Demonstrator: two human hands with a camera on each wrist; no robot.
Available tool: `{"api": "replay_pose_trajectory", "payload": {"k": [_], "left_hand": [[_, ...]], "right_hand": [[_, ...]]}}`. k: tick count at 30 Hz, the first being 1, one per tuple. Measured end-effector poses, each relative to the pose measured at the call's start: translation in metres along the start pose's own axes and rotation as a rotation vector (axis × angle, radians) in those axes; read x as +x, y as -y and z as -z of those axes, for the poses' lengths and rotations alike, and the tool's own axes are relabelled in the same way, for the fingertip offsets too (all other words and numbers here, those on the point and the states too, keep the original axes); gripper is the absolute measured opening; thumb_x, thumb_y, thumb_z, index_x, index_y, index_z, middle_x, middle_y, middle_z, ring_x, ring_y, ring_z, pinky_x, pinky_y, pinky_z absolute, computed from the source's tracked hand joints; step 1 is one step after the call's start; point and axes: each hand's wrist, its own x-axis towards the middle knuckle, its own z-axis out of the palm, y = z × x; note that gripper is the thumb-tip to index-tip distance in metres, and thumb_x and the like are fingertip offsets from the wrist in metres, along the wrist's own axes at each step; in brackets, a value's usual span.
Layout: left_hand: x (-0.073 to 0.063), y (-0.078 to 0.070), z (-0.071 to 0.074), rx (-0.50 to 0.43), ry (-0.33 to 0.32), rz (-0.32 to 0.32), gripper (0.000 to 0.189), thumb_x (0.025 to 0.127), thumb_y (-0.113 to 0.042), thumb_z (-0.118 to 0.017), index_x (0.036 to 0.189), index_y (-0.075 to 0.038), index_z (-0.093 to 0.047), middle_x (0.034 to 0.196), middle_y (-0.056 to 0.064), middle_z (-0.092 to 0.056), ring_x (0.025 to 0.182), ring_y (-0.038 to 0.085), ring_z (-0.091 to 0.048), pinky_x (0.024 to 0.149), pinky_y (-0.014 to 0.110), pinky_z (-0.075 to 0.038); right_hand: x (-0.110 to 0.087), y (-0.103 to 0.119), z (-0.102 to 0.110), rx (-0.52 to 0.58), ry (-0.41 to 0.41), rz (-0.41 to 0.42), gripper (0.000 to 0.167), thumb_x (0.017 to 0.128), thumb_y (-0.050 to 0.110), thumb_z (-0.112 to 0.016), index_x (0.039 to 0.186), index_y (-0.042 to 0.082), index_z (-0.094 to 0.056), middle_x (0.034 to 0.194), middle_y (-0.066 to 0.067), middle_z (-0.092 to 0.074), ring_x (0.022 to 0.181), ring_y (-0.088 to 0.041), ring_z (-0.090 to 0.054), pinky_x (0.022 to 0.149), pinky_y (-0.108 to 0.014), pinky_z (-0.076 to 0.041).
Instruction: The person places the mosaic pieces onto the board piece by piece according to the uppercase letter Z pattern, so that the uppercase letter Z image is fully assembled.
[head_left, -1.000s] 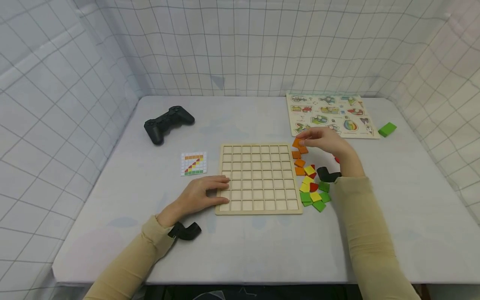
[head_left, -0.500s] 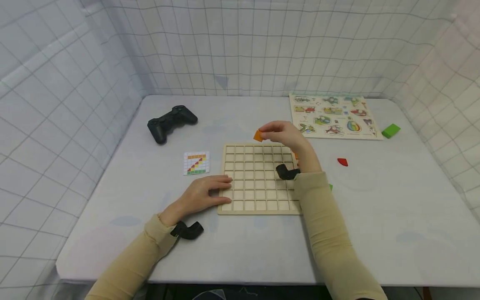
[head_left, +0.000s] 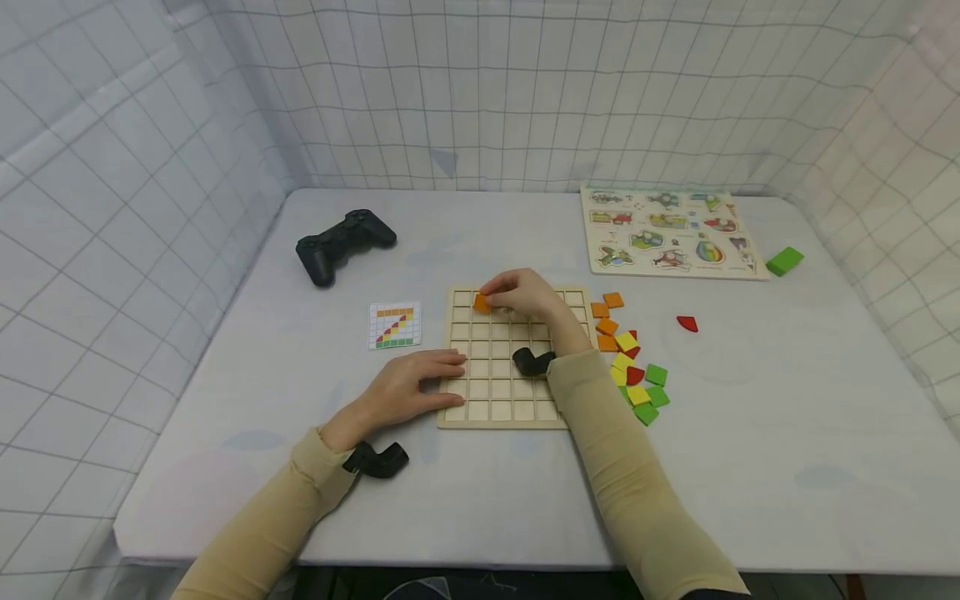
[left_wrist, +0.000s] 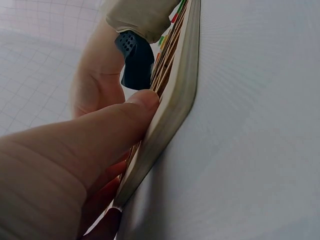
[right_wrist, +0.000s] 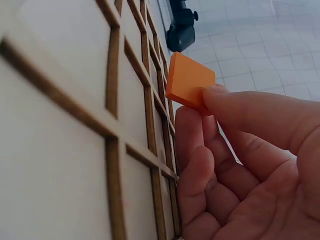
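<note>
Over the top row of a wooden grid board (head_left: pixel 501 421), my right hand (head_left: pixel 528 298) pinches an orange square tile (right_wrist: pixel 190 82) between thumb and fingers. In the right wrist view the tile is tilted, its edge close to the grid's ridges. My left hand (head_left: pixel 408 385) rests on the board's left edge with its fingers loosely extended. The left wrist view shows that thumb (left_wrist: pixel 142 100) against the board's rim. Beside the board's right side lie several orange tiles (head_left: pixel 607 327), yellow tiles (head_left: pixel 626 342), green tiles (head_left: pixel 656 375) and red pieces (head_left: pixel 635 376).
A small pattern card (head_left: pixel 394 325) lies left of the board. Behind it sits a black game controller (head_left: pixel 345 246). A picture puzzle board (head_left: pixel 671 233) stands at the back right, with a green block (head_left: pixel 785 261) beside it. One red piece (head_left: pixel 687 323) lies apart.
My right hand has picked the orange tile from the pile at the right, carried it left and brought it down over the board's top row. The left hand has stayed in place.
</note>
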Motion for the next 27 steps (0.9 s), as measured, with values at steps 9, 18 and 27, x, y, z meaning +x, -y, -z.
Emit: {"api": "replay_pose_trajectory", "payload": {"k": [9,18,27], "left_hand": [[0.000,0.002,0.000,-0.008,-0.003,0.000,0.045,0.082,-0.037,-0.073,0.116,-0.008,-0.069,0.130,0.000,-0.057,0.125,0.018,-0.048,0.106,0.033,-0.040],[0.000,0.002,-0.001,-0.006,-0.005,-0.008,0.044,0.081,-0.036,-0.074,0.115,-0.008,-0.069,0.129,0.001,-0.057,0.124,0.018,-0.048,0.106,0.033,-0.040],[0.000,0.002,-0.001,-0.005,0.008,0.002,0.045,0.082,-0.036,-0.073,0.116,-0.008,-0.069,0.130,0.001,-0.057,0.125,0.018,-0.047,0.107,0.030,-0.039]], "right_hand": [[0.004,-0.006,-0.005,-0.118,0.008,0.037,0.016,0.091,0.017,-0.063,0.103,0.012,-0.072,0.104,-0.004,-0.066,0.096,-0.020,-0.057,0.082,-0.033,-0.050],[0.001,-0.001,-0.005,-0.163,0.041,0.024,0.024,0.089,0.023,-0.067,0.110,0.013,-0.070,0.112,-0.003,-0.063,0.100,-0.020,-0.057,0.087,-0.036,-0.050],[-0.015,0.002,0.020,-0.131,0.077,0.103,0.038,0.090,0.021,-0.065,0.125,0.007,-0.061,0.121,-0.009,-0.059,0.108,-0.025,-0.056,0.091,-0.039,-0.050]]}}
